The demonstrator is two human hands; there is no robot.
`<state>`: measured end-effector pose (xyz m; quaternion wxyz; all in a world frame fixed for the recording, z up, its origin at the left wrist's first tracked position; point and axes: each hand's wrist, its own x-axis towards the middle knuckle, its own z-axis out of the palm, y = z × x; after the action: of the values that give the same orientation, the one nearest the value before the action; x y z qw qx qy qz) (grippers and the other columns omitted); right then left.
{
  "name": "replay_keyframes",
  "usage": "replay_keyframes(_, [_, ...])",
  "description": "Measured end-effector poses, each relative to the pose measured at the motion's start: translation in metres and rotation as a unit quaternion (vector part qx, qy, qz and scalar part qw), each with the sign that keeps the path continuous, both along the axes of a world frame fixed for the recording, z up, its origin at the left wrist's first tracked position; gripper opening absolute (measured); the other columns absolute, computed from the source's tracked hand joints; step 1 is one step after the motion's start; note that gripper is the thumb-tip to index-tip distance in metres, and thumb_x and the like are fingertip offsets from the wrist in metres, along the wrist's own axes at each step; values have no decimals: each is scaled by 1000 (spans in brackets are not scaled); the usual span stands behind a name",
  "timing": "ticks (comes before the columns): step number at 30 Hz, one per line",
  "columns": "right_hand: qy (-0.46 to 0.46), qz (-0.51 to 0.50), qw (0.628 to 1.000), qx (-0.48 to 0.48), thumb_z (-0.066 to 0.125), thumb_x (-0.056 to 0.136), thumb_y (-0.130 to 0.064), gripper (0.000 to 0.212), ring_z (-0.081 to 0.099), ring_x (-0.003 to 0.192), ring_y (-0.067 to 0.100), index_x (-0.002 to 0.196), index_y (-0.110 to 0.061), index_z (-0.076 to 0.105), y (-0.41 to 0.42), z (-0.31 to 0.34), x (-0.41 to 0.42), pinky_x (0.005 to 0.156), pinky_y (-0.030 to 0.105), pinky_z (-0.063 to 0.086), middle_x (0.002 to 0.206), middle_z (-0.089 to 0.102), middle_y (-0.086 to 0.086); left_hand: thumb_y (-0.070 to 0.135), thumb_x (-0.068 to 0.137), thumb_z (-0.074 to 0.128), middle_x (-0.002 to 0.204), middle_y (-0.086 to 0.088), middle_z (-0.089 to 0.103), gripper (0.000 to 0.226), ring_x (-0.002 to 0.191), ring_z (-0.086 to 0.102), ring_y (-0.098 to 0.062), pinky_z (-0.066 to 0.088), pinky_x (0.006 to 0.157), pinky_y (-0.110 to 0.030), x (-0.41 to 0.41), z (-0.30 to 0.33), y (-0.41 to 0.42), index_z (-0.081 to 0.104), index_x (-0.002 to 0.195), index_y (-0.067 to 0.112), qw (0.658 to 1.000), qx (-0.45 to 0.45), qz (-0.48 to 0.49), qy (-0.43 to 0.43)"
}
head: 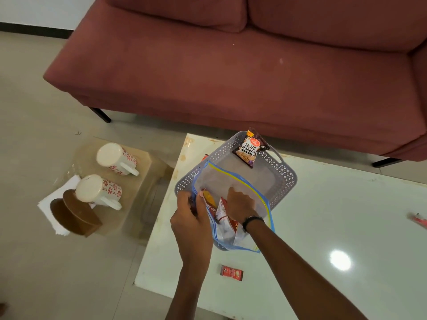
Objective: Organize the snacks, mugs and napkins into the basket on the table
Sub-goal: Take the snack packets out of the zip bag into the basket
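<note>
A grey perforated basket (pixel 284 179) stands on the white table (pixel 323 227). A salted peanuts packet (pixel 250 148) leans on the basket's far rim. A clear zip bag (pixel 240 179) with a blue and yellow seal lies across the basket. My left hand (pixel 190 218) grips the bag's open left edge. My right hand (pixel 240 205) is inside the bag among red and white snack packets (pixel 225 215); its fingers are hidden. Two white mugs with red flowers (pixel 116 159) (pixel 98 190) stand upside down on a low stool at the left, beside white napkins (pixel 49 205).
A small red sachet (pixel 231 273) lies on the table near its front edge. Another red item (pixel 418 220) lies at the far right. A brown wooden holder (pixel 74 214) sits on the napkins. A red sofa (pixel 231 65) runs along behind the table.
</note>
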<state>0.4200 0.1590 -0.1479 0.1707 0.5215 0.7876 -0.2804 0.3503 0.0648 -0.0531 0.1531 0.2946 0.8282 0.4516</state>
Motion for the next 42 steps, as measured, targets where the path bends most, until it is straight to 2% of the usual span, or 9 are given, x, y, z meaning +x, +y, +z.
replay_keyframes(2, [33, 56, 998, 0, 36, 95, -6, 29, 57, 87, 32, 122, -7, 46, 0, 5, 2, 70, 38, 42, 101, 62, 17, 27, 92, 53, 72, 2, 62, 19, 64, 63, -7, 50, 56, -15, 0, -2, -2, 55, 93, 9, 1000, 1, -2, -3])
replay_keyframes(6, [80, 118, 989, -26, 42, 89, -3, 31, 58, 105, 31, 103, -6, 70, 5, 24, 10, 93, 37, 43, 110, 67, 15, 25, 92, 54, 70, 4, 61, 13, 63, 63, -6, 50, 56, -14, 1, -1, -4, 52, 88, 13, 1000, 7, -7, 0])
replay_keyframes(14, [150, 280, 944, 85, 62, 81, -3, 24, 62, 94, 30, 99, -15, 73, 24, 79, 25, 75, 37, 51, 99, 68, 10, 20, 93, 54, 65, 13, 54, 15, 66, 60, 7, 45, 51, -7, 4, 17, -1, 48, 81, 13, 1000, 29, -1, -5])
replay_keyframes(18, [265, 296, 900, 179, 72, 72, -10, 8, 64, 75, 25, 76, -16, 75, 31, 119, 30, 58, 32, 51, 77, 66, 5, 19, 93, 55, 65, 15, 53, 14, 64, 56, 13, 41, 51, -3, 4, 31, 2, 49, 83, 11, 999, 37, 14, -12])
replay_keyframes(22, [378, 234, 861, 245, 70, 76, -13, 4, 59, 88, 24, 73, -12, 72, 33, 178, 40, 72, 32, 47, 86, 64, 3, 21, 92, 54, 70, 3, 56, 19, 56, 57, 0, 40, 51, 0, -1, 51, 7, 52, 87, 2, 998, 46, 39, -31])
replay_keyframes(25, [443, 114, 874, 165, 67, 82, -13, 3, 64, 97, 11, 81, -9, 67, 38, 211, 53, 79, 28, 52, 102, 68, -2, 24, 92, 53, 76, -6, 59, 25, 58, 53, -5, 40, 50, -2, -7, 59, 8, 52, 89, -1, 997, 43, 42, -57])
replay_keyframes(28, [465, 16, 876, 130, 66, 85, -18, 8, 67, 77, 4, 83, -16, 59, 44, 234, 63, 66, 36, 56, 85, 72, -9, 26, 93, 51, 77, -8, 59, 27, 59, 52, -6, 38, 49, 0, -11, 62, 8, 51, 90, -1, 997, 20, 47, -55])
replay_keyframes(32, [496, -81, 854, 133, 68, 84, -17, 12, 60, 59, -4, 79, -14, 57, 54, 252, 72, 52, 23, 47, 69, 71, -3, 25, 93, 52, 76, -7, 59, 24, 61, 52, -4, 38, 49, 1, -13, 63, 5, 51, 87, 1, 997, 9, 53, -57])
replay_keyframes(42, [414, -229, 836, 276, 65, 84, -20, 8, 64, 72, 6, 81, -18, 58, 104, 231, 116, 65, 27, 50, 76, 68, -4, 23, 92, 53, 64, 0, 55, 20, 60, 52, -6, 36, 52, -14, -14, 67, 2, 51, 81, 7, 996, 10, 57, -68])
